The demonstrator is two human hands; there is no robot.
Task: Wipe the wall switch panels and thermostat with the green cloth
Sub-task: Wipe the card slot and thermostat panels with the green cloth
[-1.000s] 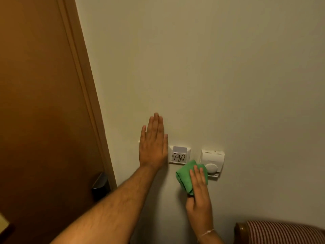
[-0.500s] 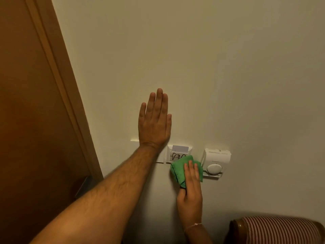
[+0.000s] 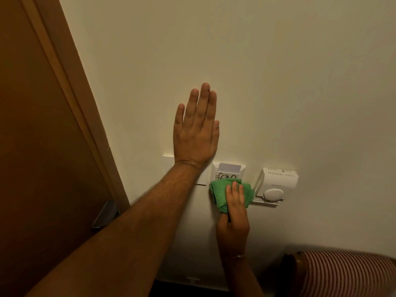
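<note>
Pressing flat, the left hand [image 3: 196, 133] is spread empty on the wall, its forearm hiding a white switch plate [image 3: 168, 160]; the crumpled green cloth [image 3: 222, 192] is clenched by the right hand [image 3: 234, 213] against the white card-holder panel [image 3: 227, 171], beside the white box-shaped thermostat [image 3: 276, 183].

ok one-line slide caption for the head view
Right hand presses the green cloth onto the key-card panel; left hand lies flat on the wall.

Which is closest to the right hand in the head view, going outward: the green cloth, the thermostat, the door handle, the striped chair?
1. Green cloth: under the right hand, pressed to the wall.
2. Thermostat: just right of the cloth.
3. Striped chair and door handle: chair at lower right, handle far left on the door. Too close to call between them.
</note>
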